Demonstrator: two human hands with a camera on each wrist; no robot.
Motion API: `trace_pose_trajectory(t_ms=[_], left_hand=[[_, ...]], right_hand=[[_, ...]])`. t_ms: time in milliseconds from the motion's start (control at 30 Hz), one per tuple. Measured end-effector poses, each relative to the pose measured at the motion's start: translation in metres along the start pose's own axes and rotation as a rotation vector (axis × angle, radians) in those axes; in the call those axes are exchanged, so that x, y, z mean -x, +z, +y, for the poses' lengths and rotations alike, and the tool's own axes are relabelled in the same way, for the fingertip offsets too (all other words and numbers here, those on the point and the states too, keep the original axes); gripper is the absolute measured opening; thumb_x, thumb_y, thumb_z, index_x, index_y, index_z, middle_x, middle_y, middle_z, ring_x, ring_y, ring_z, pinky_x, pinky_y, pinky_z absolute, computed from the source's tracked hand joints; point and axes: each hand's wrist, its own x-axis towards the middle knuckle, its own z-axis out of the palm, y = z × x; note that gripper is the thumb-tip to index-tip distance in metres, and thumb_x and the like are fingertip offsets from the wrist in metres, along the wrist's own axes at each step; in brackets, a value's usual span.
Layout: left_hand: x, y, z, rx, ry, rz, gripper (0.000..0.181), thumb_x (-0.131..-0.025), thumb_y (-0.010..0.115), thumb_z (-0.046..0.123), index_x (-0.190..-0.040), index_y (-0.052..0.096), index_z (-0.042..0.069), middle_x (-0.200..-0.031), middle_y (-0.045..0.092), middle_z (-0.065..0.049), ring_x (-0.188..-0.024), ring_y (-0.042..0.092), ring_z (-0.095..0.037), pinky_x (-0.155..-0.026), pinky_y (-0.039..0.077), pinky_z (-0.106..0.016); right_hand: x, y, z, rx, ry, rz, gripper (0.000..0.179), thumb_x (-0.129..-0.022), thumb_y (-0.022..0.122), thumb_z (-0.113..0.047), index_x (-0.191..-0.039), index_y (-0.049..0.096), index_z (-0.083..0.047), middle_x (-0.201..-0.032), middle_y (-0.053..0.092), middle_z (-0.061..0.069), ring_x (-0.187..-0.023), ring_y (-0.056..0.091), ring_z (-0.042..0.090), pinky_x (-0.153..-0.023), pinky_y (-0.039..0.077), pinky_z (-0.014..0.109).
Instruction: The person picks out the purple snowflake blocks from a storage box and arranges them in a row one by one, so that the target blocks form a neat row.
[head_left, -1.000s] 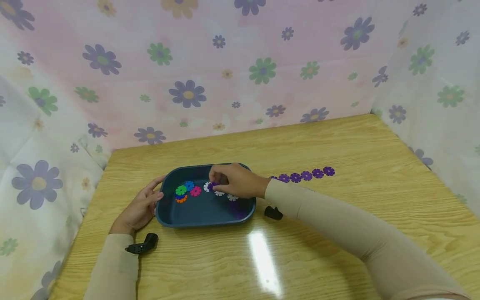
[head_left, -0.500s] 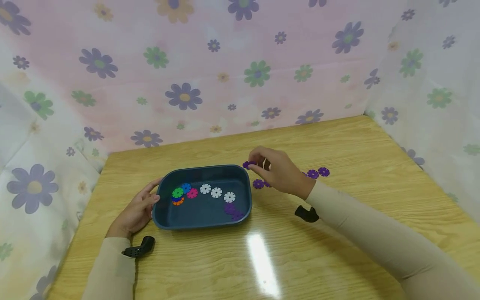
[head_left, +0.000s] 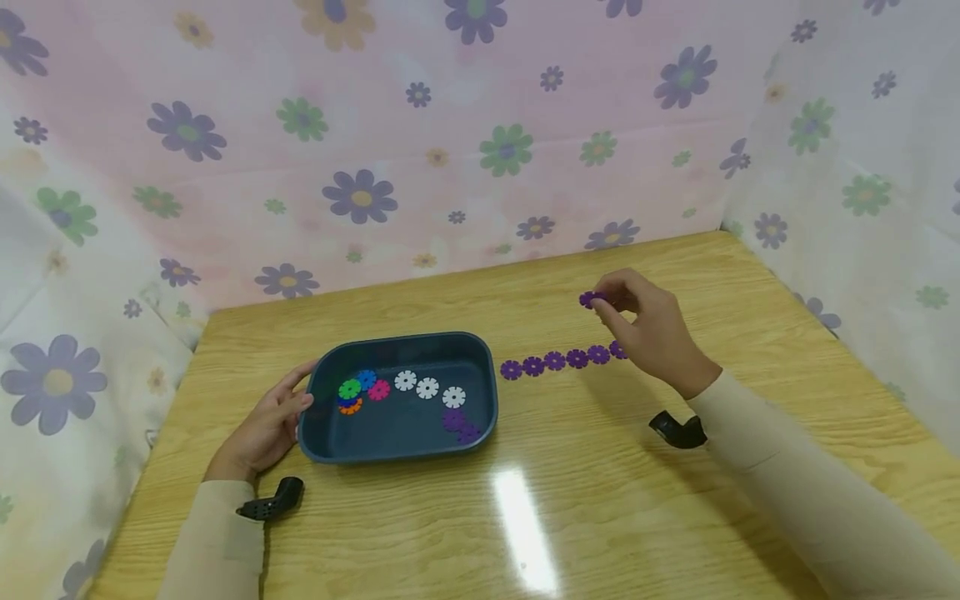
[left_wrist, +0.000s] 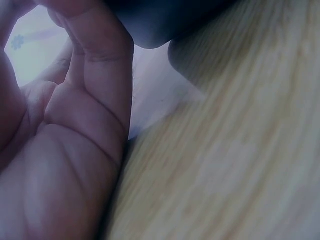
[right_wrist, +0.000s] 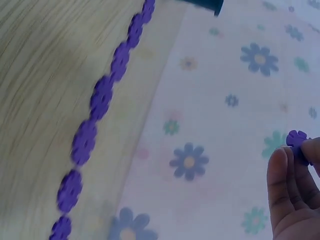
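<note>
My right hand point(head_left: 658, 335) pinches a purple notched plastic disc point(head_left: 589, 299) between thumb and fingers, raised over the table behind the disc row. Below it, a row of several purple discs point(head_left: 555, 361) runs along the wood, its right end partly hidden by the hand. In the right wrist view the held disc point(right_wrist: 296, 138) shows at the fingertips. My left hand point(head_left: 262, 429) holds the left end of a dark blue tray point(head_left: 390, 440), thumb at the rim. Inside lie white discs point(head_left: 427, 387), purple discs point(head_left: 459, 423), and a green disc point(head_left: 349, 389) among other coloured ones.
The wooden table point(head_left: 420, 533) meets a flowered cloth point(head_left: 420, 167) behind and at both sides. A black wrist device point(head_left: 678, 430) is on the right wrist, another black device point(head_left: 273, 500) on the left.
My right hand lifts the purple disc out of the tray and carries it right, past the tray's edge, to above the row. The left hand stays at the tray.
</note>
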Motion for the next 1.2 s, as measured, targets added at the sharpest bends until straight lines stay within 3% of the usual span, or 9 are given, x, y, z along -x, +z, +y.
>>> trace_pose_trajectory(t_ms=[200,400,500,733,933,1200], left_hand=[[0.000,-0.001,0.000,-0.012,-0.003,0.011,0.047,-0.108,0.032,0.005,-0.146,0.039,0.032,-0.100,0.070,0.006,-0.078,0.068,-0.004,-0.064,0.056,-0.019],[-0.005,-0.001,0.000,-0.010,0.004,-0.003,0.048,-0.108,0.031,0.005,-0.147,0.038,0.031,-0.094,0.069,0.006,-0.072,0.067,-0.004,-0.061,0.054,-0.018],[-0.005,-0.002,-0.001,-0.017,0.007,-0.009,0.048,-0.108,0.030,0.004,-0.147,0.038,0.031,-0.092,0.068,0.007,-0.069,0.065,-0.003,-0.060,0.052,-0.017],[-0.002,-0.003,-0.002,-0.010,0.018,-0.035,0.049,-0.108,0.029,0.004,-0.150,0.036,0.030,-0.089,0.066,0.008,-0.068,0.062,-0.001,-0.060,0.049,-0.015],[0.000,-0.002,-0.002,0.015,0.006,-0.037,0.050,-0.108,0.027,0.003,-0.149,0.035,0.030,-0.101,0.069,0.005,-0.081,0.067,-0.005,-0.068,0.056,-0.020],[-0.001,0.000,-0.001,0.037,0.015,-0.042,0.050,-0.108,0.027,0.001,-0.149,0.036,0.028,-0.109,0.069,0.003,-0.088,0.069,-0.007,-0.073,0.058,-0.022]], right_hand=[[0.010,-0.020,0.025,0.018,0.104,0.036,0.019,-0.096,0.060,0.004,-0.115,0.058,0.005,-0.098,0.065,0.012,-0.079,0.060,0.000,-0.075,0.048,0.005],[0.021,-0.036,0.047,0.074,0.292,0.028,0.020,-0.100,0.058,-0.006,-0.119,0.058,0.000,-0.104,0.064,0.014,-0.080,0.058,-0.004,-0.070,0.046,0.004],[0.024,-0.041,0.057,0.106,0.371,-0.020,0.021,-0.102,0.054,-0.010,-0.121,0.058,-0.001,-0.107,0.064,0.016,-0.080,0.057,-0.005,-0.070,0.045,0.005],[0.029,-0.049,0.082,0.162,0.460,-0.191,0.025,-0.106,0.046,-0.012,-0.126,0.057,-0.002,-0.106,0.064,0.019,-0.086,0.062,0.027,-0.063,0.049,0.020],[0.033,-0.054,0.096,0.208,0.508,-0.304,0.023,-0.105,0.044,-0.009,-0.123,0.057,-0.001,-0.106,0.063,0.022,-0.087,0.059,0.030,-0.062,0.047,0.031],[0.036,-0.057,0.109,0.219,0.556,-0.408,0.024,-0.105,0.045,-0.011,-0.123,0.057,-0.001,-0.116,0.061,0.028,-0.103,0.060,0.039,-0.075,0.050,0.042]])
